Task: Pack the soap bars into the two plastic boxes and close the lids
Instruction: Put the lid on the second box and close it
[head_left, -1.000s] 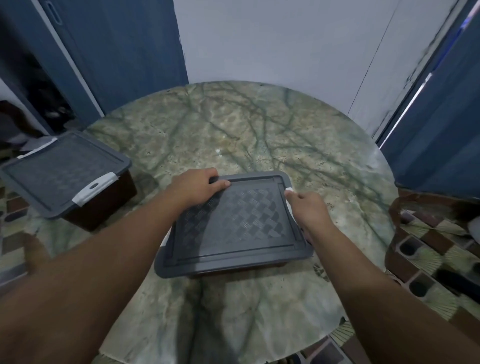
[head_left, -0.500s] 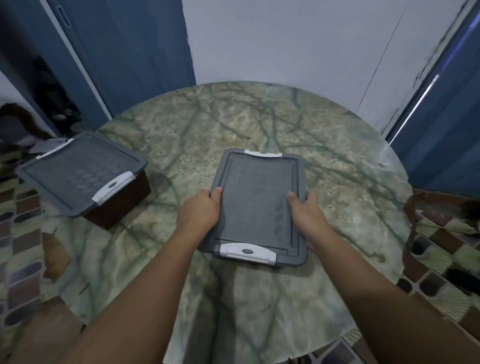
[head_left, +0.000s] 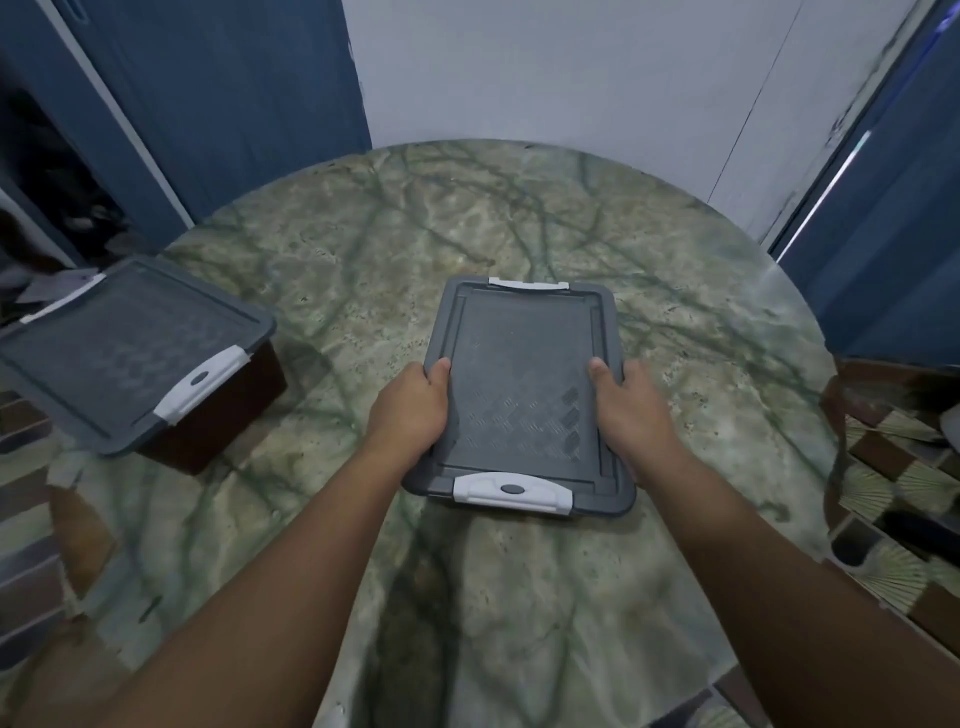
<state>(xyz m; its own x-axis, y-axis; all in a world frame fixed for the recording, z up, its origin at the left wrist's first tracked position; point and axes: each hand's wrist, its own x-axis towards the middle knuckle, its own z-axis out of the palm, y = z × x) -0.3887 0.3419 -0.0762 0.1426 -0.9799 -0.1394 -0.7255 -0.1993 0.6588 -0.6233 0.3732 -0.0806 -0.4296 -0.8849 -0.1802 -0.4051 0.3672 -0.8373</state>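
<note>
A plastic box with a grey lid (head_left: 524, 384) stands in the middle of the round marble table (head_left: 519, 218), its white latch (head_left: 511, 489) facing me and another white latch (head_left: 527, 283) at the far end. My left hand (head_left: 410, 408) grips its left edge and my right hand (head_left: 631, 402) grips its right edge, thumbs on the lid. A second box with a grey lid (head_left: 124, 348) and a dark body sits shut at the table's left rim, its white latch (head_left: 200, 382) toward the centre. No soap bars are visible.
Blue doors (head_left: 234, 104) and a white wall (head_left: 571, 67) stand behind the table. A patterned tile floor (head_left: 893, 519) shows to the right and left. The table's edge curves close on the right of the held box.
The box was turned a quarter turn, so a white latch now faces me. Both hands slid to its long sides. In the last half second almost nothing moved.
</note>
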